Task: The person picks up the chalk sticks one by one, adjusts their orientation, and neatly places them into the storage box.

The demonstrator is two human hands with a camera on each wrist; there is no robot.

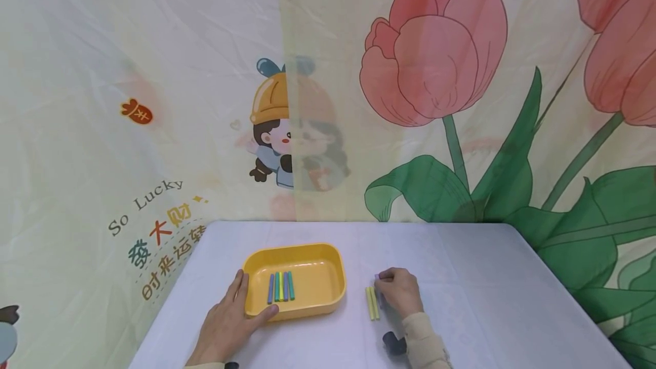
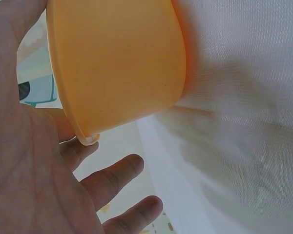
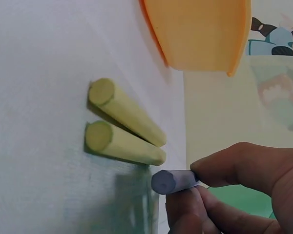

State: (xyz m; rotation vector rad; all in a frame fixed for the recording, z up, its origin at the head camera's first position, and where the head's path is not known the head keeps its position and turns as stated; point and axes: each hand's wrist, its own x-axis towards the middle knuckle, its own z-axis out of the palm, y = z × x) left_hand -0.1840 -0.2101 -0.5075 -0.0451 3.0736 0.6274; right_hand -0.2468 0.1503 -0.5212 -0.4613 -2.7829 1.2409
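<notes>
place: staged recording corner, not a lived-in room | evidence: printed cloth backdrops (image 1: 154,101) hanging wrinkled, showing tulips and a cartoon child | worktop (image 1: 461,278) wearing pale cloth, sitting against them

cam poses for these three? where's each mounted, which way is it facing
Head: worn on the head, looking forward and down at the white-covered table and printed backdrop; both hands and a sleeve show.
Left wrist: at the left hand, looking along the open palm at the yellow plastic tray's outer wall.
Right wrist: low over the table, behind the right hand, whose fingers pinch a purple chalk stick beside two yellow chalk sticks.
Shared: the tray appears in all three.
</notes>
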